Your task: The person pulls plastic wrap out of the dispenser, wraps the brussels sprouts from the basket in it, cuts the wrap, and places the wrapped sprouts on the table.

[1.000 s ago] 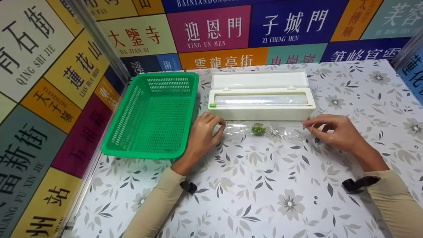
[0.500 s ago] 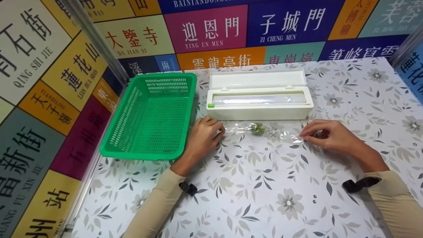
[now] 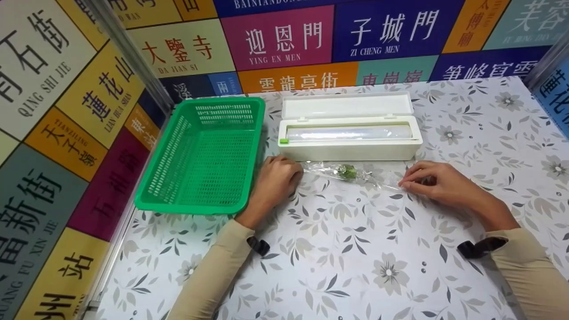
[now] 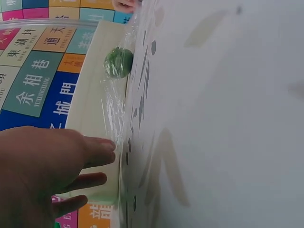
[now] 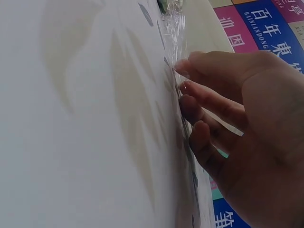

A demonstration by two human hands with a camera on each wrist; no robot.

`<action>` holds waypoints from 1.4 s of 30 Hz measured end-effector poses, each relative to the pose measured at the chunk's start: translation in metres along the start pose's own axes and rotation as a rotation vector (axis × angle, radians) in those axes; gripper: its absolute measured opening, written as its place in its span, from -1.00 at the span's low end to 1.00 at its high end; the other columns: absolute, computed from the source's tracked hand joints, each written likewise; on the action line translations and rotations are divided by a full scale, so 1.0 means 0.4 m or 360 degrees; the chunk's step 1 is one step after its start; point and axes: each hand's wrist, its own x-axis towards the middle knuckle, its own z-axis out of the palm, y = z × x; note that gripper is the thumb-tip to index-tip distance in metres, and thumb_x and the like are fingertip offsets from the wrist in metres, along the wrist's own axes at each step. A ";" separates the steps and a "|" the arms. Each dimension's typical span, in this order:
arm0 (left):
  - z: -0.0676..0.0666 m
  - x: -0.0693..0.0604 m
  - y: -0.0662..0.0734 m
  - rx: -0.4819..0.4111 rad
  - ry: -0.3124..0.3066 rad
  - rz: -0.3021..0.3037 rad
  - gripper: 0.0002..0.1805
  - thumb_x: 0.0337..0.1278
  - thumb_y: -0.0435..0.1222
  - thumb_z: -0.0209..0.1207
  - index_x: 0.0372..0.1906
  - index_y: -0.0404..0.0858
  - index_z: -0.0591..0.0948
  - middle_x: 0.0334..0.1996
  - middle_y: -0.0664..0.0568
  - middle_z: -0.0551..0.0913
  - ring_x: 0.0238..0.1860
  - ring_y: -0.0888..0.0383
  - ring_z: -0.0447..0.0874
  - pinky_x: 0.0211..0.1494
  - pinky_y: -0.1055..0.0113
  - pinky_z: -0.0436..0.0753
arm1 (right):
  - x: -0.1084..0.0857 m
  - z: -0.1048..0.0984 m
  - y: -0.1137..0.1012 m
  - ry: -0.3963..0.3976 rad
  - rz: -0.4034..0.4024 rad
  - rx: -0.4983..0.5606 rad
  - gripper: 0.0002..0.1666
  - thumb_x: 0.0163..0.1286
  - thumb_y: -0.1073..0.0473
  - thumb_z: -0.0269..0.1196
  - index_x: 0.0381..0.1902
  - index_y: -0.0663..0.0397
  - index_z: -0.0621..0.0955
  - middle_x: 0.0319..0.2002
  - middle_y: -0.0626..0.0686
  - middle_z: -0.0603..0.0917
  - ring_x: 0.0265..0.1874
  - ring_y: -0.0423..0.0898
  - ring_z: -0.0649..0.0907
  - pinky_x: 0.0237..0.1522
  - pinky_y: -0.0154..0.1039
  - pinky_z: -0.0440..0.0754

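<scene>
A small rounded green item (image 3: 346, 172), like a vegetable or fruit whose kind is unclear, lies wrapped in clear cling film (image 3: 322, 169) on the table. The film is bunched into a narrow strip on both sides of it. My left hand (image 3: 278, 180) pinches the strip's left end between thumb and finger; the left wrist view shows the thumb (image 4: 100, 144) at that end, other fingers spread. At the right end, my right hand (image 3: 438, 182) pinches the film with thumb and index fingertips (image 5: 183, 66), its other fingers loosely bent.
Just behind the film stands a white cling film dispenser box (image 3: 351, 153), lid (image 3: 346, 106) raised, with a roll (image 3: 346, 133) inside and a green slider (image 3: 283, 141). A green perforated basket (image 3: 255, 151) sits left of my left hand. Lettered panels (image 3: 284, 40) wall the table's back and left.
My right hand has shifted slightly left and down with its film end. My left hand has rolled over a little. The film strip now slants down to the right.
</scene>
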 end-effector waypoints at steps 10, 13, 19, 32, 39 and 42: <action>0.002 -0.001 0.008 -0.0133 -0.0170 -0.0122 -0.74 0.48 -0.13 0.32 0.10 -0.10 0.82 0.12 0.10 0.85 0.25 0.01 0.73 0.29 -0.03 0.68 | 0.005 0.006 0.001 0.0081 -0.0084 -0.0029 -0.75 0.29 0.32 0.58 -0.18 -0.17 0.89 -0.12 -0.10 0.81 -0.28 -0.32 0.65 -0.29 -0.47 0.58; 0.002 -0.002 0.007 -0.0140 -0.0166 -0.0124 -0.72 0.46 -0.13 0.33 0.14 -0.10 0.82 0.15 0.09 0.84 0.26 0.01 0.74 0.28 -0.03 0.70 | 0.004 0.003 -0.003 0.0060 -0.0061 -0.0033 -0.78 0.32 0.29 0.56 -0.16 -0.17 0.90 -0.07 -0.09 0.79 -0.17 -0.33 0.64 -0.20 -0.49 0.56; 0.004 -0.006 0.003 -0.0181 -0.0113 -0.0079 -0.69 0.46 -0.17 0.33 0.14 -0.19 0.82 0.15 0.02 0.84 0.23 -0.05 0.78 0.25 -0.01 0.75 | 0.001 -0.001 -0.007 0.0054 -0.0018 -0.0049 -0.87 0.38 0.22 0.54 -0.17 -0.15 0.91 0.01 -0.07 0.73 -0.16 -0.37 0.60 -0.17 -0.54 0.51; -0.006 -0.019 0.001 -0.0316 -0.0094 -0.0069 -0.75 0.42 -0.21 0.36 0.03 -0.25 0.85 0.09 -0.05 0.86 0.17 -0.08 0.81 0.27 0.01 0.75 | 0.003 0.002 -0.014 0.0020 0.0119 -0.0024 -0.87 0.32 0.14 0.60 -0.22 -0.20 0.84 -0.31 -0.14 0.80 -0.40 -0.30 0.62 -0.37 -0.47 0.55; -0.007 -0.023 0.001 -0.0402 -0.0106 -0.0129 -0.74 0.42 -0.23 0.34 0.02 -0.31 0.83 0.11 -0.11 0.84 0.20 -0.10 0.79 0.32 0.00 0.73 | 0.004 0.003 -0.013 -0.0029 0.0243 -0.0019 -0.72 0.31 0.10 0.61 -0.04 -0.09 0.81 -0.30 -0.07 0.74 -0.37 -0.27 0.64 -0.33 -0.46 0.58; -0.005 -0.025 -0.001 -0.0444 -0.0092 -0.0159 -0.75 0.42 -0.24 0.34 0.01 -0.32 0.82 0.07 -0.13 0.84 0.18 -0.11 0.79 0.29 -0.01 0.74 | 0.004 0.003 -0.012 -0.0028 0.0228 -0.0064 -0.80 0.31 0.07 0.61 -0.14 -0.15 0.83 -0.29 -0.09 0.71 -0.36 -0.27 0.60 -0.33 -0.45 0.57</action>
